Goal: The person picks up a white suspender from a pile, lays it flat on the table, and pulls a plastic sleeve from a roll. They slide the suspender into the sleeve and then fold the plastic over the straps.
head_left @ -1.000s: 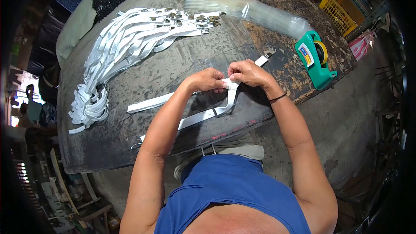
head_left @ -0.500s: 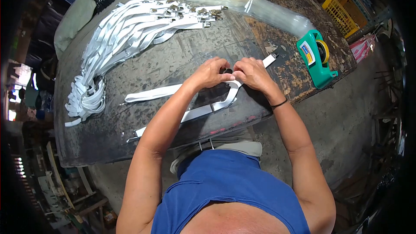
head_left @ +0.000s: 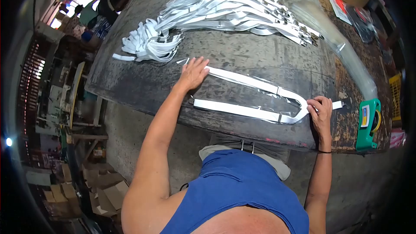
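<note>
A pair of white suspenders lies in a Y on the dark worktable, its two long straps running left from a junction near the right edge. Metal adjusters show on both straps. My left hand rests with fingers stretched out over the far strap's left end, hiding it. At the junction, my right hand has its thumb and bent fingers closed on the suspenders; a short tail with a dark clip sticks out to its right. Beyond them lies a large bundle of white suspenders with metal clips.
A green tape dispenser stands at the table's right corner. Behind it stretches a long sleeve of clear plastic. A yellow crate is past the right edge. Cardboard boxes lie on the floor at lower left, and another person is at upper left.
My hands have moved apart from together at the junction; the left has gone to the far strap's end. The straps are now straighter and spread out. The view has turned left.
</note>
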Demonstrator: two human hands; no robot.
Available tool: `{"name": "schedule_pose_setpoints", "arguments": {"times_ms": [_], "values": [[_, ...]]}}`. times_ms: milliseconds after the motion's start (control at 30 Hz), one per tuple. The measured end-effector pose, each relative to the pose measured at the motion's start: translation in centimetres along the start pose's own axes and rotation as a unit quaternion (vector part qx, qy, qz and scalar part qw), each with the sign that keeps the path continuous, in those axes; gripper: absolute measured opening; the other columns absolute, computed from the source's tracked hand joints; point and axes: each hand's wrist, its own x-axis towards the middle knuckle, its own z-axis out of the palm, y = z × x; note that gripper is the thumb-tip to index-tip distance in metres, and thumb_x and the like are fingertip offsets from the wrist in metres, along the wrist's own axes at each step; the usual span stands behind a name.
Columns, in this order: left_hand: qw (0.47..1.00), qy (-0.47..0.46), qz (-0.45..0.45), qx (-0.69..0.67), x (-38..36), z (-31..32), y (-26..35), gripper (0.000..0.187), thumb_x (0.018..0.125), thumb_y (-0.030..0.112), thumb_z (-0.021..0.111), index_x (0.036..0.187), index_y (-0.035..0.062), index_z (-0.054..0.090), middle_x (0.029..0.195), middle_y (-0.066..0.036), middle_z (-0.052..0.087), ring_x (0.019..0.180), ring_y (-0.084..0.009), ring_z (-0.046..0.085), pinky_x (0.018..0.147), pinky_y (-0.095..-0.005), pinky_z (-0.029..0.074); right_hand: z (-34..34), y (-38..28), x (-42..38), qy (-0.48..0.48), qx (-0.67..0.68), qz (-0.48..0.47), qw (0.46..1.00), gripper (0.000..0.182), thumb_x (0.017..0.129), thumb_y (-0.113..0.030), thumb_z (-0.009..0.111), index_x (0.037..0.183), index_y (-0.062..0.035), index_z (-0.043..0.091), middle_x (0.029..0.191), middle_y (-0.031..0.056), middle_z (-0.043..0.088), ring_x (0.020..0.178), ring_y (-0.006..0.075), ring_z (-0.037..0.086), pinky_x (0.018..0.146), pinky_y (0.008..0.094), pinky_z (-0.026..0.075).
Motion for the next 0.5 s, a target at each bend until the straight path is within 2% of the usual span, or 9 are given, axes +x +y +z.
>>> {"name": "schedule_pose_setpoints", "arguments": {"times_ms": [100, 167, 233, 300, 367, 500], "values": [[0.999, 0.035, 0.027, -0.005, -1.9, 0.8, 0.1, 0.059, 0.102, 0.049, 0.036, 0.152, 0.0183, 0.034, 0.159, -0.010, 0.029, 0.147, -0.0360, 0.020, 0.116, -0.0598, 0.016, 0.1, 0.2, -0.1, -0.005, -0.015, -0.003, 1.000, 0.016, 0.080, -0.016, 0.073, 0.094, -0.0090, 0.073, 0.098, 0.0073, 0.057, 0.102, 0.0276, 0.055, 0.112, 0.0522, 0.026], [0.999, 0.026, 0.024, -0.020, -2.3, 1.3, -0.3, 0.059, 0.102, 0.049, 0.033, 0.154, 0.0185, 0.030, 0.160, -0.009, 0.027, 0.149, -0.0359, 0.016, 0.116, -0.0595, 0.013, 0.3, 0.2, 0.0, -0.010, -0.007, -0.004, 1.000, 0.016, 0.080, -0.016, 0.073, 0.095, -0.0087, 0.073, 0.098, 0.0069, 0.057, 0.101, 0.0267, 0.056, 0.112, 0.0517, 0.026], [0.999, 0.012, 0.038, 0.021, -2.4, 1.7, -0.2, 0.057, 0.104, 0.044, 0.032, 0.155, 0.0196, 0.027, 0.161, -0.010, 0.023, 0.150, -0.0355, 0.014, 0.117, -0.0573, 0.012, 0.2, 0.1, -0.1, -0.011, -0.012, 0.002, 1.000, 0.016, 0.080, -0.016, 0.073, 0.095, -0.0085, 0.073, 0.098, 0.0067, 0.057, 0.101, 0.0262, 0.056, 0.112, 0.0516, 0.026], [0.999, 0.021, 0.045, 0.010, -2.2, 2.1, -0.7, 0.056, 0.103, 0.044, 0.037, 0.154, 0.0207, 0.030, 0.161, -0.009, 0.025, 0.150, -0.0345, 0.015, 0.117, -0.0568, 0.012, 0.3, 0.3, -0.1, -0.011, -0.026, -0.002, 1.000, 0.017, 0.080, -0.016, 0.073, 0.095, -0.0092, 0.073, 0.097, 0.0065, 0.057, 0.100, 0.0264, 0.056, 0.111, 0.0512, 0.027], [0.996, 0.043, 0.072, 0.014, -2.0, 1.9, -1.0, 0.056, 0.100, 0.044, 0.047, 0.150, 0.0214, 0.038, 0.159, -0.007, 0.030, 0.149, -0.0334, 0.017, 0.117, -0.0565, 0.014, 0.3, 0.4, -0.1, -0.010, -0.019, -0.013, 1.000, 0.017, 0.080, -0.016, 0.072, 0.096, -0.0105, 0.073, 0.096, 0.0060, 0.058, 0.099, 0.0267, 0.056, 0.109, 0.0510, 0.029], [0.981, 0.116, 0.150, 0.033, -1.7, 0.8, -1.1, 0.047, 0.089, 0.038, 0.066, 0.131, 0.0178, 0.060, 0.146, -0.006, 0.049, 0.143, -0.0316, 0.033, 0.114, -0.0562, 0.022, 0.3, 0.3, -0.1, 0.008, -0.029, -0.027, 0.999, 0.015, 0.080, -0.018, 0.073, 0.095, -0.0134, 0.073, 0.094, 0.0042, 0.059, 0.097, 0.0265, 0.056, 0.105, 0.0518, 0.032]]}}
